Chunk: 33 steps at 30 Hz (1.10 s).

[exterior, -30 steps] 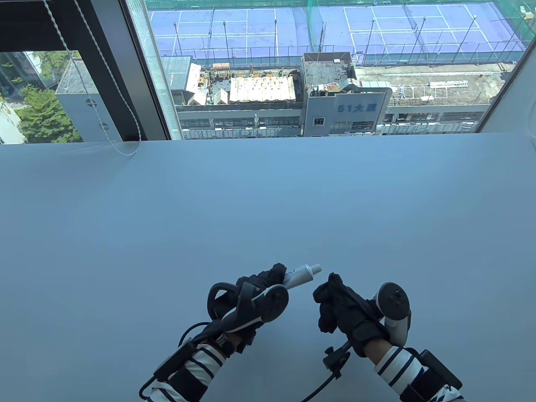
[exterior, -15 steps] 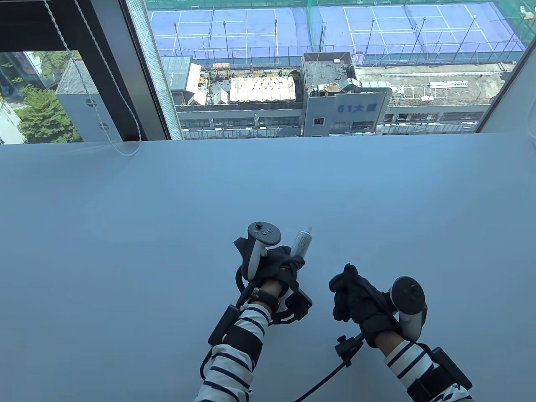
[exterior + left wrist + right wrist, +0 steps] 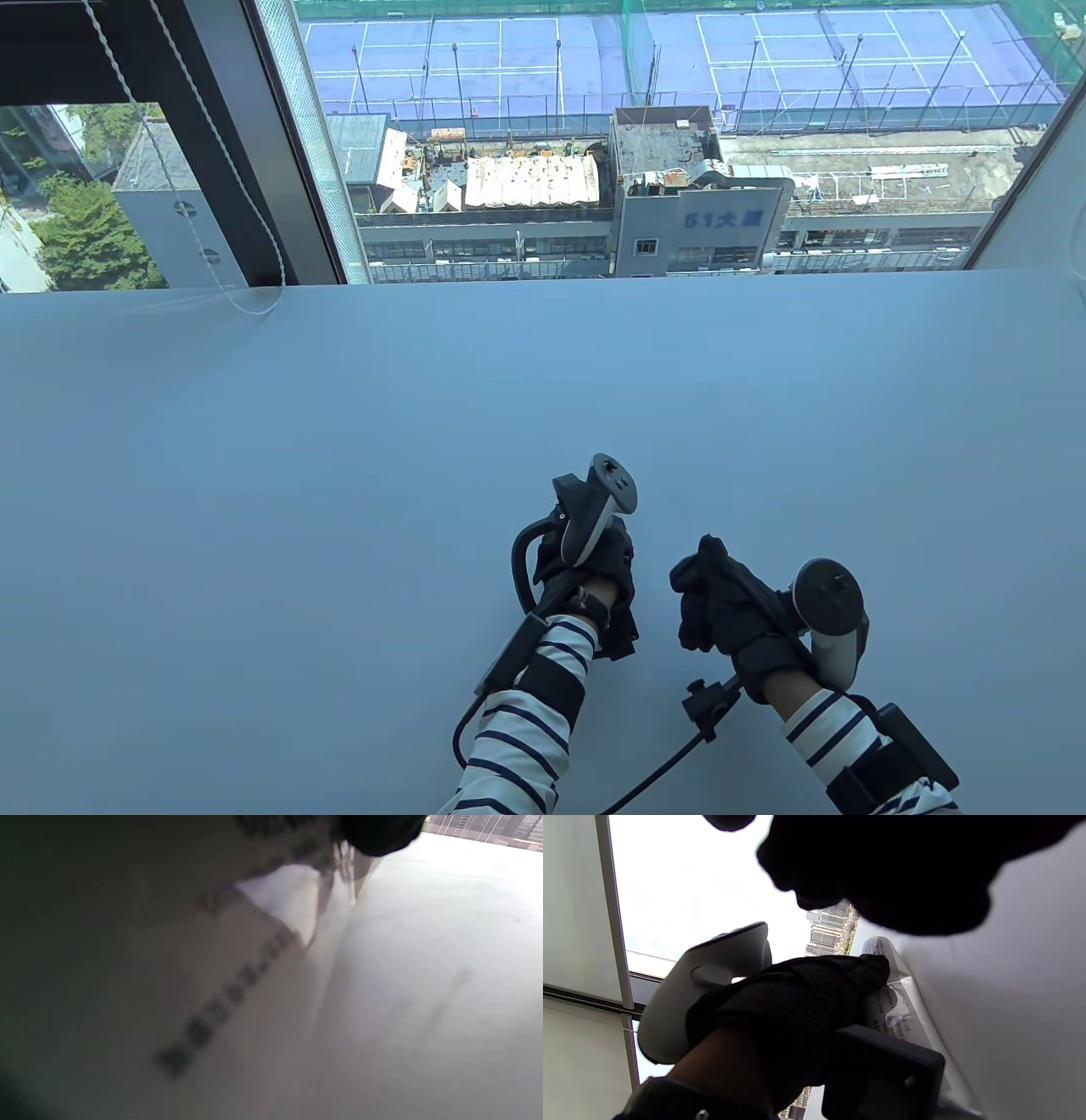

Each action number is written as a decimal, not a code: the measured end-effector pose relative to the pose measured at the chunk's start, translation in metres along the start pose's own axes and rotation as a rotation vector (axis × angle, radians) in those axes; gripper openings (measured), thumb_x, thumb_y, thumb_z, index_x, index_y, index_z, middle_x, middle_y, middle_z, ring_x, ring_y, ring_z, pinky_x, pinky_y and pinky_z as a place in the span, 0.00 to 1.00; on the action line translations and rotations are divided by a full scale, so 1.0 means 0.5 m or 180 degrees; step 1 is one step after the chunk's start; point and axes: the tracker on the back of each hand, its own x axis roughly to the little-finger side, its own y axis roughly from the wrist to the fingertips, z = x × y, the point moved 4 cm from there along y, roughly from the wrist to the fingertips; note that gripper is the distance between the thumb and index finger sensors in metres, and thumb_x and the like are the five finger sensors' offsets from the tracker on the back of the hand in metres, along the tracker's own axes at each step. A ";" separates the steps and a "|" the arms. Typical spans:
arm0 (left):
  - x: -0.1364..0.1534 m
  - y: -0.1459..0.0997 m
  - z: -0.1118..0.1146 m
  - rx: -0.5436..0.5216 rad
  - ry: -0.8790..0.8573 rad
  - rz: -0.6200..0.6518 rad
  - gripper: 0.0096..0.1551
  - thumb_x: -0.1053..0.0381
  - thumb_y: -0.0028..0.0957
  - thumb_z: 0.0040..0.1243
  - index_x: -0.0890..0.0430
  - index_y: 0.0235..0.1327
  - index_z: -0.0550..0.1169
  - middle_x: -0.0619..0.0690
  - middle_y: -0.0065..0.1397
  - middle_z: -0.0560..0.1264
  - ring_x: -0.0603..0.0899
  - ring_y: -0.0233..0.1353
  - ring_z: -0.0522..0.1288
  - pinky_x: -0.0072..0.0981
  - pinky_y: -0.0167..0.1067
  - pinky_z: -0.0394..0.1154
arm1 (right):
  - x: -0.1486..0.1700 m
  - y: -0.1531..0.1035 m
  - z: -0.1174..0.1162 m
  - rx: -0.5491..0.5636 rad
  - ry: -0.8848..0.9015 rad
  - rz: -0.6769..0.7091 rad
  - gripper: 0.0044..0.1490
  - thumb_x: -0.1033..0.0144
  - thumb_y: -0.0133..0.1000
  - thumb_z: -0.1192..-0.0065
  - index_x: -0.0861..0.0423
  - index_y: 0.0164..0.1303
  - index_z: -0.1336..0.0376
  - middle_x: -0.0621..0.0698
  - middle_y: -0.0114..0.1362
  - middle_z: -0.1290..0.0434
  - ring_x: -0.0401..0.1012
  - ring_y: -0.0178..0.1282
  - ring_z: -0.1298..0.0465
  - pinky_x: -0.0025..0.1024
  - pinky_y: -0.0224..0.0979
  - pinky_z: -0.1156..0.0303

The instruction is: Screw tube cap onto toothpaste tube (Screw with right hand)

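Left hand point(image 3: 594, 564) wrapped round the tube point(image 3: 886, 1001), low over the counter point(image 3: 339, 475), tube hidden from above. Right hand point(image 3: 721, 598) curled just beside it, contents impossible to make out.

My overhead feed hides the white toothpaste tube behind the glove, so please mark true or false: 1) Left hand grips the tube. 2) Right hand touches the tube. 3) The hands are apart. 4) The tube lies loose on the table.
1) True: the black-gloved left hand grips the white printed toothpaste tube.
2) False: the black-gloved right hand is clear of it.
3) True: bare pale grey table shows between them.
4) False: it is held.
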 end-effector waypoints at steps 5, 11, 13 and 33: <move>0.005 -0.002 0.008 0.0017 0.0678 -0.0256 0.38 0.42 0.60 0.46 0.67 0.73 0.67 0.59 0.55 0.79 0.59 0.46 0.83 0.46 0.41 0.81 | 0.001 0.000 0.001 0.0003 -0.0020 -0.0016 0.39 0.53 0.72 0.66 0.75 0.49 0.32 0.53 0.29 0.23 0.47 0.27 0.21 0.48 0.33 0.26; 0.006 -0.009 0.018 -0.0088 0.1138 -0.0314 0.40 0.41 0.57 0.42 0.67 0.73 0.67 0.59 0.55 0.78 0.59 0.46 0.83 0.47 0.42 0.81 | 0.004 0.000 0.001 -0.0002 -0.0029 -0.0061 0.39 0.53 0.72 0.66 0.75 0.49 0.32 0.53 0.29 0.23 0.48 0.27 0.21 0.48 0.33 0.26; 0.006 -0.012 0.019 -0.0150 0.1195 -0.0255 0.41 0.41 0.56 0.42 0.66 0.74 0.67 0.60 0.55 0.78 0.60 0.47 0.82 0.48 0.44 0.80 | 0.004 -0.001 0.001 0.0002 -0.0024 -0.0069 0.39 0.53 0.72 0.66 0.75 0.49 0.32 0.53 0.29 0.23 0.48 0.27 0.21 0.48 0.34 0.26; 0.158 -0.107 -0.113 -0.1592 0.1007 0.1100 0.38 0.38 0.56 0.40 0.58 0.74 0.67 0.55 0.57 0.77 0.57 0.49 0.81 0.48 0.48 0.78 | -0.102 0.004 0.004 -0.0008 -0.2166 0.0948 0.26 0.64 0.66 0.40 0.71 0.57 0.26 0.67 0.46 0.22 0.59 0.43 0.23 0.55 0.44 0.29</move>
